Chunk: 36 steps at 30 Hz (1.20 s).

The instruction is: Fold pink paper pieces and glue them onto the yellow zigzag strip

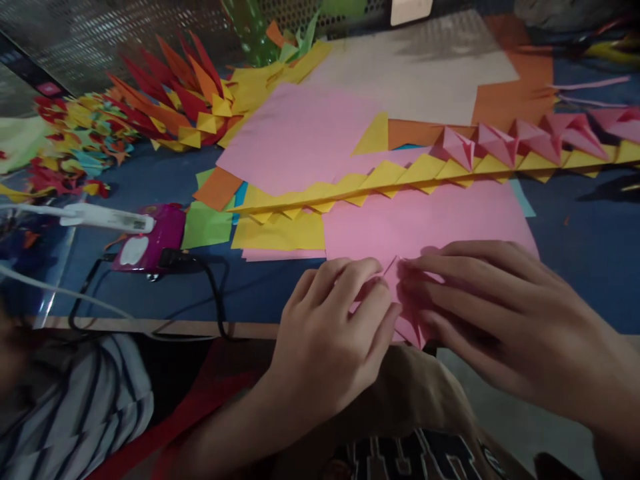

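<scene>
Near the table's front edge, a small folded piece of pink paper (pixel 411 321) lies between my two hands. My left hand (pixel 343 313) has its fingers curled and pressed onto the paper's left side. From the right, the fingers of my right hand (pixel 490 300) close on its other side, hiding part of it. Under and beyond them are pink sheets (pixel 425 217). Just past my hands runs a long yellow folded-paper strip (pixel 345 190) with a zigzag edge. Several pink folded-paper pieces (pixel 500 145) sit along its right half.
A purple box (pixel 163 233) with cables stands at the left. Behind it are red, orange and yellow folded-paper spikes (pixel 185 100) and a heap of paper scraps (pixel 80 133). A green bottle (pixel 250 30) is at the back. Another person's striped sleeve (pixel 100 400) shows lower left.
</scene>
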Each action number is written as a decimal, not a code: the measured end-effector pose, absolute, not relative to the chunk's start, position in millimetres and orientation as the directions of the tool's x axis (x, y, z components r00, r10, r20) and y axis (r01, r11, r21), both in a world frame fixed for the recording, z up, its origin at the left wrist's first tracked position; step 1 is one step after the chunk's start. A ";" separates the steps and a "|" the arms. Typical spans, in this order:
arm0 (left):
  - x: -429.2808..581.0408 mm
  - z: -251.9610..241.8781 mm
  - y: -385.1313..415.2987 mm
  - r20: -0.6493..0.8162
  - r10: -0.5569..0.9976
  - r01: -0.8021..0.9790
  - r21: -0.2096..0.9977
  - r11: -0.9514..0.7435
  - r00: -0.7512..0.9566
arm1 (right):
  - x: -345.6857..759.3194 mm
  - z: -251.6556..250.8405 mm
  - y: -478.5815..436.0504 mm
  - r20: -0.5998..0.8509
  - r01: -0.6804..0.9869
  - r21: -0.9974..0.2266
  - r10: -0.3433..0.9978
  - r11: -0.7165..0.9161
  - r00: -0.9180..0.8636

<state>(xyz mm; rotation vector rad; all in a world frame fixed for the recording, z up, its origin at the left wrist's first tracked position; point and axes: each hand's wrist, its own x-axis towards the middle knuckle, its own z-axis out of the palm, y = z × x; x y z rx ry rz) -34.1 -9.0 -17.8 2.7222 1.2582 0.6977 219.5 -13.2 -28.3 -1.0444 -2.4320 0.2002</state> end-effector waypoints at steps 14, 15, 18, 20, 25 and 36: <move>-21.8 -22.5 -32.1 0.469 0.620 0.628 0.164 -0.761 0.629 | 207.2 -26.1 -37.6 0.398 0.735 -0.360 0.807 0.575 -0.436; -22.2 -22.7 -29.2 0.452 0.625 0.629 0.165 -0.760 0.636 | 209.6 -25.8 -38.2 0.412 0.727 -0.360 0.799 0.585 -0.439; -26.0 -19.9 -18.4 0.426 0.606 0.598 0.170 -0.783 0.672 | 222.3 -26.1 -34.4 0.478 0.716 -0.314 0.755 0.623 -0.448; -29.6 -16.9 -11.9 0.421 0.576 0.566 0.164 -0.808 0.700 | 231.1 -27.7 -29.4 0.475 0.697 -0.264 0.719 0.666 -0.507; -33.0 -16.1 -9.6 0.462 0.500 0.534 0.065 -0.843 0.733 | 234.6 -31.3 -25.1 0.422 0.632 -0.205 0.650 0.747 -0.632; -33.8 -6.5 -8.6 0.231 0.569 0.503 0.286 -0.815 0.789 | 233.8 -34.9 -38.9 0.457 0.606 -0.222 0.631 0.764 -0.627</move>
